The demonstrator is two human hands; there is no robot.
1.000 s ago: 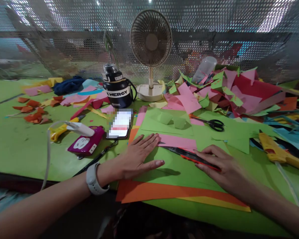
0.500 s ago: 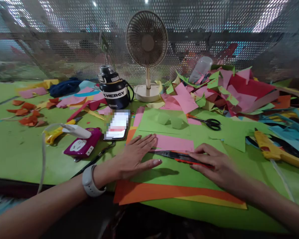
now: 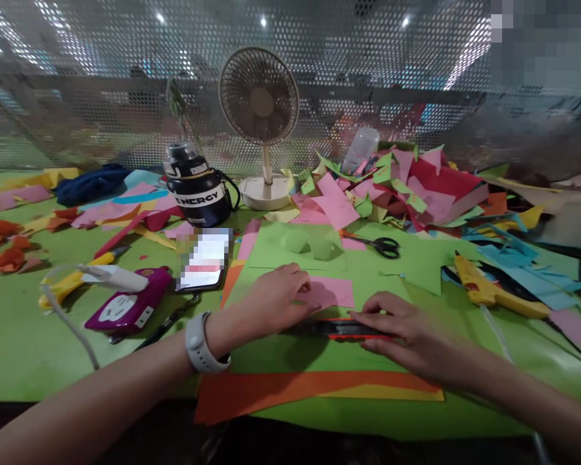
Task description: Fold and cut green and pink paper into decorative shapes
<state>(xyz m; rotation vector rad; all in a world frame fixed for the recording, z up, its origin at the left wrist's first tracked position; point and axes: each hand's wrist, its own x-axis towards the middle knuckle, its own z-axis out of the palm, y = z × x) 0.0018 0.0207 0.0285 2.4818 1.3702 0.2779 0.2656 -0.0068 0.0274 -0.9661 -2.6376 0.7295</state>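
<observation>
My right hand [image 3: 392,326] grips a long, flat black tool with red edges [image 3: 346,328]; its exact kind I cannot make out. The tool lies low over green paper [image 3: 368,355], just in front of a pink paper strip [image 3: 336,292]. Over the strip's left end, my left hand [image 3: 281,294] has its fingers bent, with the thumb below near the tool's left end. The strip's left edge is hidden by this hand. Two folded green paper pieces [image 3: 307,245] sit behind the strip.
A phone [image 3: 206,258] and a purple power strip [image 3: 130,300] lie to the left. Behind stand a black bottle [image 3: 196,190] and a fan [image 3: 261,103]. Scissors [image 3: 386,247], a yellow glue gun [image 3: 494,290] and a pile of paper scraps [image 3: 392,184] are to the right.
My left hand has gone from lying flat with spread fingers to bent fingers at the pink strip. My right hand keeps the tool. The whole view has shifted.
</observation>
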